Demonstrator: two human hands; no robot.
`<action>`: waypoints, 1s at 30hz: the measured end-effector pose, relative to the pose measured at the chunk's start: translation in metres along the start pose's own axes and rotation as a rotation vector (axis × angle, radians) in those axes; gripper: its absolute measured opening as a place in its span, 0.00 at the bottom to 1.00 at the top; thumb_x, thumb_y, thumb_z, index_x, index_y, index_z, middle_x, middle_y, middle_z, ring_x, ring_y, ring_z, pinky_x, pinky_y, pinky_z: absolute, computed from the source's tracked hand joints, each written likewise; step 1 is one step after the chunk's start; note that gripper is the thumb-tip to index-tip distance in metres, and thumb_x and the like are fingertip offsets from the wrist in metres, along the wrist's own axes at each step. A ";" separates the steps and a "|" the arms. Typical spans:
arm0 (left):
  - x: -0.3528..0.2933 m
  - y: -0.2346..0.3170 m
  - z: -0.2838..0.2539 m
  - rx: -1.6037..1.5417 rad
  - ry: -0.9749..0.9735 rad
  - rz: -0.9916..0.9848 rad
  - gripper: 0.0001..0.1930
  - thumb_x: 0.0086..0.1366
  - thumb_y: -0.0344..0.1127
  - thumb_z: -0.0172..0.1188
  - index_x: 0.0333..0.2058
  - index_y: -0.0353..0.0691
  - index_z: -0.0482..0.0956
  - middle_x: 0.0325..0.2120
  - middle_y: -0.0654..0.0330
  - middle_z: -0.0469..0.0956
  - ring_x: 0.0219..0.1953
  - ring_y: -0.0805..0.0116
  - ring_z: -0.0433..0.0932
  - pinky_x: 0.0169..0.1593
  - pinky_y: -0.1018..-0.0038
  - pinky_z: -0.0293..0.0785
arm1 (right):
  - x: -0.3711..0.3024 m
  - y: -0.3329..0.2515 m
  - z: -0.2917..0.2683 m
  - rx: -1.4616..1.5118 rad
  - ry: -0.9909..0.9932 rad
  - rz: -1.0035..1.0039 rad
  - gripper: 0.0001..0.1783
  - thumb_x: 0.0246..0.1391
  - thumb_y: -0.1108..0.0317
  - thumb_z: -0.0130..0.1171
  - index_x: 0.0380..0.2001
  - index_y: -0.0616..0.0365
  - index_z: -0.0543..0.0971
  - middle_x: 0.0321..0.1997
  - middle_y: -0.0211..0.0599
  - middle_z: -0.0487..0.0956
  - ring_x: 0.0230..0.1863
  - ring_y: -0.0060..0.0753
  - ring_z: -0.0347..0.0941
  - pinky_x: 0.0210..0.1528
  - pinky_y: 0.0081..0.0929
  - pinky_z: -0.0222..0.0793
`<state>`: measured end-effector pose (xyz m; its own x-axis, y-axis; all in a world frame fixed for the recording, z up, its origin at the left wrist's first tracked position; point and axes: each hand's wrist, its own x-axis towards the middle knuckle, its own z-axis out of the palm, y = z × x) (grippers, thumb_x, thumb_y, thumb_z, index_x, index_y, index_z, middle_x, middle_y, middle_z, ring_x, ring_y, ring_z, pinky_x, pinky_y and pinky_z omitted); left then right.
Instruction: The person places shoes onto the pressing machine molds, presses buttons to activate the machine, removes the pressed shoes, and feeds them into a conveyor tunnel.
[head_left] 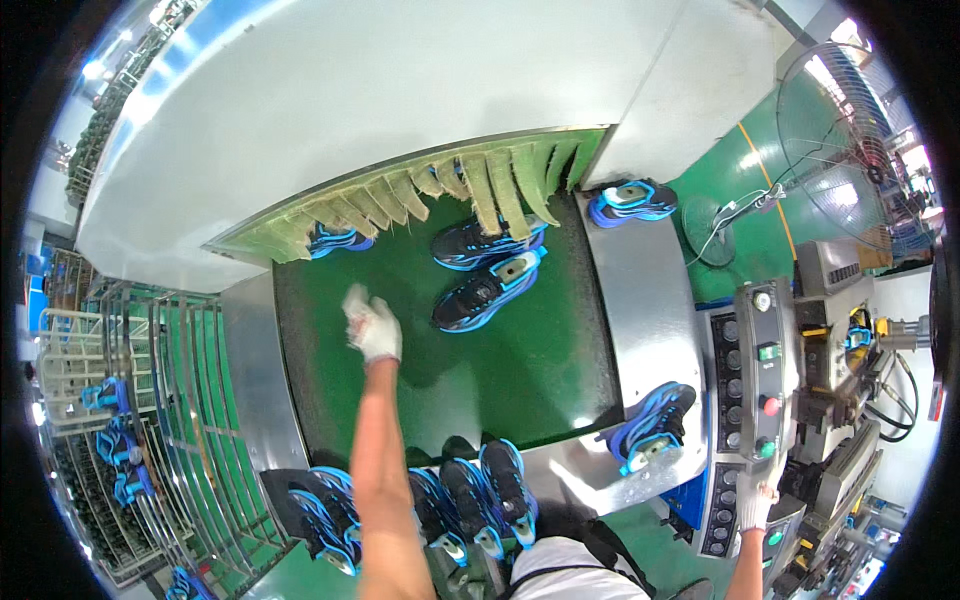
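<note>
blue and black shoes (112, 440) sit on the wire rack (190, 420) at the far left, well apart from both hands. nearer the person, a row of finished shoes (470, 495) stands along the front edge of the steel surface (650, 300). the left hand (372, 328), in a white glove, reaches out over the green belt (540, 370); its fingers look loosely bunched and hold nothing that can be made out. the nearest pair of shoes (487, 290) lies on the belt just to the right of that hand and a little beyond it, apart from it, below the fringe curtain (440, 190) of the tunnel. another shoe (335, 240) peeps out under the curtain beyond the hand. the step in hand looks like taking shoes off the belt as they come out; the next move would call for reaching right and forward to grip one of the pair. a single shoe (655, 425) rests on the steel by the belt's right corner. the right hand (755, 500), also gloved, rests flat against the control panel (765, 380) with its coloured buttons.
</note>
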<state>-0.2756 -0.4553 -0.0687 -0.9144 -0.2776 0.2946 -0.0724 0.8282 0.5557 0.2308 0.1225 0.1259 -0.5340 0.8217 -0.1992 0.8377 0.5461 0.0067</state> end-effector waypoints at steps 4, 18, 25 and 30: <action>0.147 0.001 0.008 0.181 -0.050 0.106 0.39 0.68 0.50 0.60 0.71 0.40 0.57 0.66 0.39 0.63 0.64 0.34 0.67 0.64 0.50 0.68 | -0.064 0.073 0.046 -0.406 -0.135 0.172 0.53 0.47 0.51 0.64 0.73 0.59 0.56 0.72 0.54 0.65 0.63 0.54 0.72 0.66 0.49 0.61; 0.081 -0.038 -0.025 0.034 -0.237 0.295 0.22 0.77 0.47 0.42 0.39 0.36 0.81 0.35 0.46 0.82 0.37 0.46 0.81 0.44 0.57 0.75 | -0.150 0.082 0.081 0.034 -0.329 0.346 0.43 0.45 0.59 0.74 0.63 0.67 0.70 0.55 0.52 0.80 0.58 0.43 0.77 0.60 0.33 0.72; -0.079 0.114 -0.119 -0.723 -0.649 -0.213 0.26 0.80 0.48 0.36 0.36 0.33 0.77 0.30 0.52 0.82 0.32 0.63 0.81 0.42 0.67 0.76 | -0.126 -0.088 -0.019 0.986 -0.461 0.198 0.39 0.59 0.65 0.63 0.69 0.69 0.63 0.71 0.55 0.68 0.72 0.47 0.64 0.72 0.38 0.61; -0.172 0.278 -0.116 -0.904 -1.023 0.118 0.19 0.78 0.40 0.41 0.37 0.33 0.77 0.29 0.52 0.82 0.33 0.64 0.82 0.41 0.68 0.77 | -0.112 -0.122 -0.085 1.277 -0.588 -0.133 0.42 0.58 0.60 0.66 0.69 0.71 0.62 0.69 0.59 0.69 0.70 0.45 0.67 0.70 0.37 0.63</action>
<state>-0.0923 -0.2337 0.1256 -0.8086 0.5787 -0.1059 -0.0520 0.1090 0.9927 0.1785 -0.0221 0.2306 -0.7568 0.4165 -0.5037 0.4797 -0.1695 -0.8609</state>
